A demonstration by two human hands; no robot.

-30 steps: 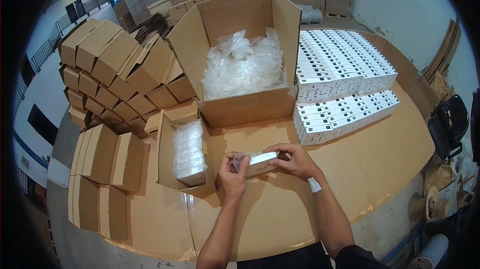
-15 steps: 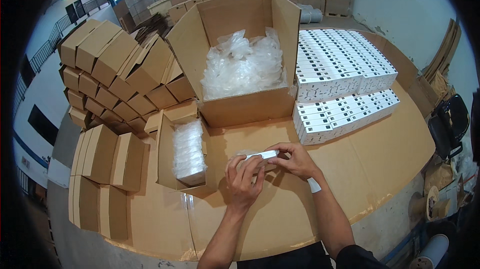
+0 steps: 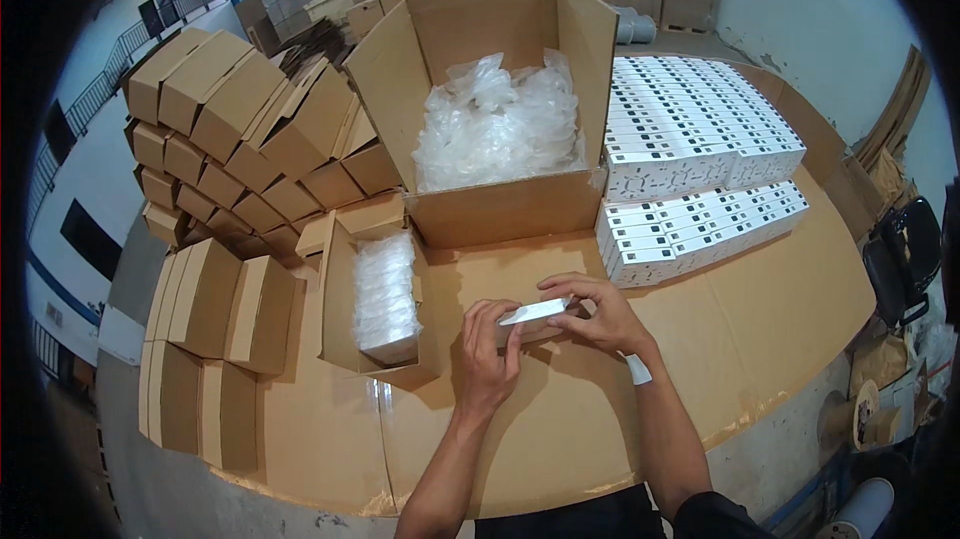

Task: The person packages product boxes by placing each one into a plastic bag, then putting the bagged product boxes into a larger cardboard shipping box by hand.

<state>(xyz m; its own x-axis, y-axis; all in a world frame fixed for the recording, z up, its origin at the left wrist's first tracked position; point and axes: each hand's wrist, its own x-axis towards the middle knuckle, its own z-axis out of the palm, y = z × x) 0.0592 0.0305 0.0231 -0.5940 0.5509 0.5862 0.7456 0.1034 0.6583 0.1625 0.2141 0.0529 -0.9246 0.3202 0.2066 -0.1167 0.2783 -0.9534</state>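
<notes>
White box [image 3: 535, 313] is between both hands over the cardboard [image 3: 570, 449] — left hand [image 3: 489, 352] gripping its left end, right hand [image 3: 597, 314] holding its right. Just left, a small open carton [image 3: 338, 309] holds a row of plastic-wrapped packs [image 3: 386, 289]. Beyond, a big open carton [image 3: 505, 211] — wide-mouthed — holds heaped clear bags [image 3: 495, 134]; to its right stand stacked white packs [image 3: 690, 144].
</notes>
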